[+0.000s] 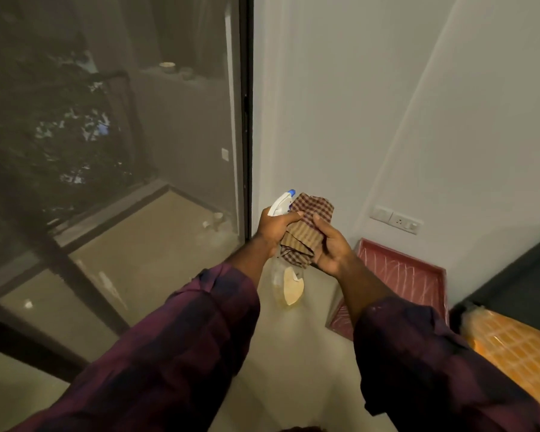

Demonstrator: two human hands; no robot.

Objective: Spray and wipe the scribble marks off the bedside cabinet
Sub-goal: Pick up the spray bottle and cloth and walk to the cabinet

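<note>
Still in preparation, the left hand [275,229] curls its fingers round the spray bottle [282,203] while the right hand [331,244] pinches the checked cloth [307,226]; judging from this, the next move is to aim at the scribbled red bedside cabinet [401,254], low on the right.

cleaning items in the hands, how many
2: the spray bottle gripped by the left hand, and the checked cloth held in the right hand, against the bottle.
</note>
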